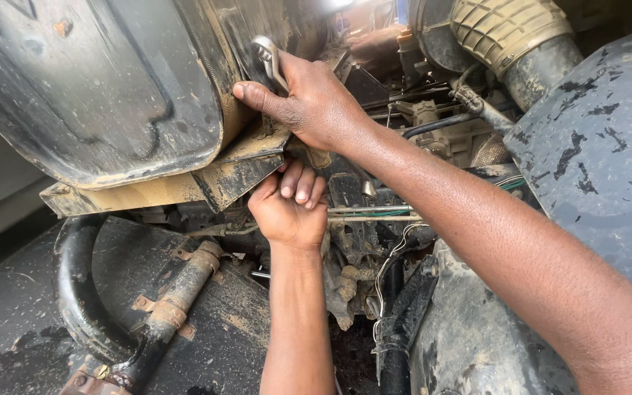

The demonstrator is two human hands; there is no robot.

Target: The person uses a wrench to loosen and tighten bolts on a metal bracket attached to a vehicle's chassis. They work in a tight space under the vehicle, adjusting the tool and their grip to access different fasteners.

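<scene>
Under the raised, mud-caked vehicle body: right hand (316,102), fingers wrapped around the handle of a chrome wrench (268,58), thumb stretched along the dirty yellow bracket (239,175). Wrench head sits high against the dark metal tank (96,88), at its right edge. Left hand (290,208), directly below the right, fingers curled shut and tucked up beneath the bracket's lower lip; what they grip is hidden. Surroundings: curved black pipe (74,285) with a rusty clamped tube (181,289) at lower left; ribbed air hose (502,25) at upper right; loose white wires (393,256) hanging near the centre; grey flaking panel (601,146) at right.
</scene>
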